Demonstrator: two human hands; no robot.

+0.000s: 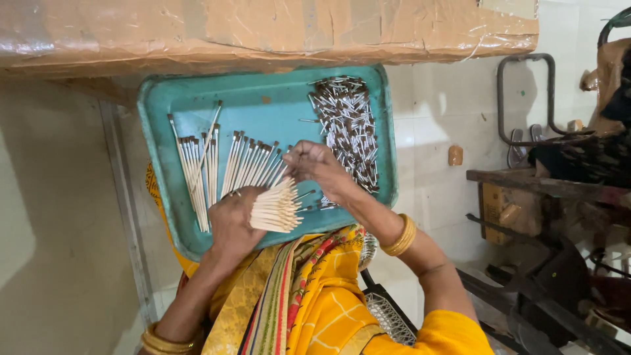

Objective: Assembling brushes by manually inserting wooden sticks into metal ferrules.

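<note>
A teal tray (263, 102) rests on my lap. My left hand (233, 220) grips a fanned bundle of pale thin sticks (276, 207) over the tray's near edge. My right hand (315, 164) pinches at the top of that bundle, beside a row of finished sticks with dark tips (253, 164). Another row of finished sticks (197, 171) lies at the tray's left. A heap of small silver and dark metal tips (348, 128) fills the tray's right side, just beyond my right hand.
A taped cardboard box (263, 29) overhangs the tray's far edge. Dark metal machinery and a rack (559, 190) stand to the right. A small orange object (455, 155) lies on the white tiled floor. Yellow patterned cloth (315, 296) covers my lap.
</note>
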